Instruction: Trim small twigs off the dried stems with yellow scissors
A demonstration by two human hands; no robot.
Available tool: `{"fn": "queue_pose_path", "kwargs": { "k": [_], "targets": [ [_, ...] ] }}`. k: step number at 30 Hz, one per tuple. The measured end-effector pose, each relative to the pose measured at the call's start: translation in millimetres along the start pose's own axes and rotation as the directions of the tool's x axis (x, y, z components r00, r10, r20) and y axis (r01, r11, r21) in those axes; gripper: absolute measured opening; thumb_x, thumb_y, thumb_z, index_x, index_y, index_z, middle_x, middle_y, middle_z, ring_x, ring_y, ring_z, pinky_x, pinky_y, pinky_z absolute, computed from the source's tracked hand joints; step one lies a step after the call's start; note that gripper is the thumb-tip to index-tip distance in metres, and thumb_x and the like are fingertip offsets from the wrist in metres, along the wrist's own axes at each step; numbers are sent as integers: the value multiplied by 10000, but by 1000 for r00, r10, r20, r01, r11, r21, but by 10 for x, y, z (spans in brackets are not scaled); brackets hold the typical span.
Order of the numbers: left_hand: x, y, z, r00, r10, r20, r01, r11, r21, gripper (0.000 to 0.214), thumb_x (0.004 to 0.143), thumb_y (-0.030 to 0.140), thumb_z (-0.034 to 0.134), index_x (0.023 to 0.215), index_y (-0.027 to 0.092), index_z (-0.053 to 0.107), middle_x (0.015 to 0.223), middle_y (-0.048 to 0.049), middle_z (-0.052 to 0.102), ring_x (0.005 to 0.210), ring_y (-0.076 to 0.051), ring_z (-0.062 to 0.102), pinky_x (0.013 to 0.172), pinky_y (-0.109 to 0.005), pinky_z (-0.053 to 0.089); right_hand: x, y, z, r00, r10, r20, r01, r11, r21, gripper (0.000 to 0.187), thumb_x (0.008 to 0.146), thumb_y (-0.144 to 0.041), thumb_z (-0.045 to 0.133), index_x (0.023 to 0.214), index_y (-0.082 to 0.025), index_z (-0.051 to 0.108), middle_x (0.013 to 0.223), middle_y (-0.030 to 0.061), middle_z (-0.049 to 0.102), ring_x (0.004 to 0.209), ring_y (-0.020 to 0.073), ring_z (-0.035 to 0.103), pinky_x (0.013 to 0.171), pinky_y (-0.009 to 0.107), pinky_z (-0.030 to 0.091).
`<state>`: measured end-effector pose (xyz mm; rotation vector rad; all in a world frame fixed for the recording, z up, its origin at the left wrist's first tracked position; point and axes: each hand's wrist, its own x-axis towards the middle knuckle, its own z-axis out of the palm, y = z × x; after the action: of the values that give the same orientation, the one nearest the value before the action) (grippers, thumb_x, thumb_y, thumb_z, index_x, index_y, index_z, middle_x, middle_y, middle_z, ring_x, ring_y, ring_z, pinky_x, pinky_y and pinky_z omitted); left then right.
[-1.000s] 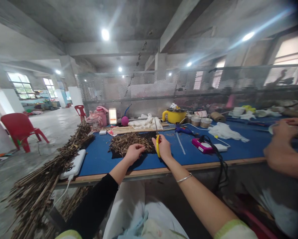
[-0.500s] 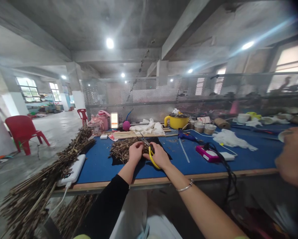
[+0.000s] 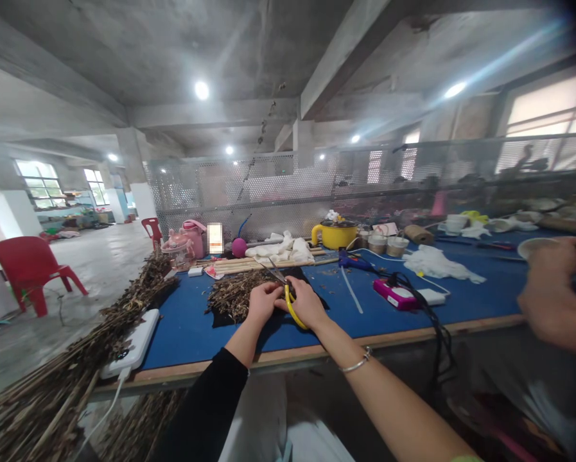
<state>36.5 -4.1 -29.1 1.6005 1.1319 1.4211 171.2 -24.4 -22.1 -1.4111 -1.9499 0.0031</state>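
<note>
My right hand [image 3: 305,304] is closed around a pair of scissors [image 3: 293,313] with yellow handles. Their metal blades point away and to the left, slightly apart. Close beside them, my left hand [image 3: 262,301] has its fingers pinched together; whatever is between them is too small to make out. Both hands are over the right part of a pile of dried brown plant stems [image 3: 234,292]. The pile lies on a black cloth [image 3: 219,319] on the blue table [image 3: 186,340].
Long dried stalks [image 3: 51,391] and a white power strip [image 3: 136,343] are at the left edge. A yellow pot [image 3: 336,236], glue gun [image 3: 359,262], purple box [image 3: 394,295] and white cloth [image 3: 439,263] lie behind and right. Another person's blurred hand [image 3: 552,295] is far right, by a cup.
The view has turned slightly, so background things sit a little further left. My hands stay close together at the stems, with the scissors still in my right hand.
</note>
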Motion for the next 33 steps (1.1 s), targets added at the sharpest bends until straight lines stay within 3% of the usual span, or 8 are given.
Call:
{"fn": "queue_pose_path", "kwargs": {
  "k": [3, 9, 16, 24, 33],
  "targets": [
    [5, -13, 7, 1000, -14, 19, 14, 1000, -8, 203, 676, 240, 601, 808, 108, 680, 768, -71, 681, 708, -158, 612, 661, -243, 471, 2, 6, 2, 1000, -17, 6, 17, 1000, 1, 657, 672, -516, 575, 1203, -168, 408, 1071, 109, 523, 969, 217, 491, 828, 307, 357],
    [-18, 47, -13, 999, 20, -48, -14, 992, 125, 178, 683, 190, 570, 804, 128, 686, 787, -66, 682, 730, -152, 610, 696, -244, 461, -4, -13, -23, 1000, -19, 13, 20, 999, -36, 652, 665, -515, 584, 1197, -173, 421, 1095, 105, 522, 1016, 230, 476, 849, 312, 349],
    [-45, 95, -27, 998, 29, -54, -21, 989, 148, 177, 693, 195, 561, 795, 127, 689, 757, -61, 682, 683, -143, 607, 655, -234, 460, -18, -51, -70, 996, 61, 62, -57, 996, -62, 602, 676, -528, 573, 1185, -238, 436, 1098, 71, 555, 982, 217, 528, 772, 280, 380],
    [-23, 48, -30, 994, 9, -110, 8, 989, 149, 203, 693, 236, 577, 826, 126, 685, 794, -75, 682, 724, -155, 617, 695, -247, 461, -19, -53, -73, 992, 88, 94, -74, 988, -138, 540, 683, -591, 525, 1105, -255, 492, 948, 60, 625, 867, 232, 578, 684, 285, 387],
    [-34, 87, -43, 991, 33, -132, -4, 976, 218, 180, 703, 194, 553, 807, 129, 686, 792, -58, 682, 718, -143, 607, 676, -227, 448, -3, -16, -9, 998, -1, 58, 9, 989, -147, 664, 647, -586, 568, 1161, -190, 425, 1051, 106, 542, 1007, 232, 489, 819, 313, 352]
  ]
}}
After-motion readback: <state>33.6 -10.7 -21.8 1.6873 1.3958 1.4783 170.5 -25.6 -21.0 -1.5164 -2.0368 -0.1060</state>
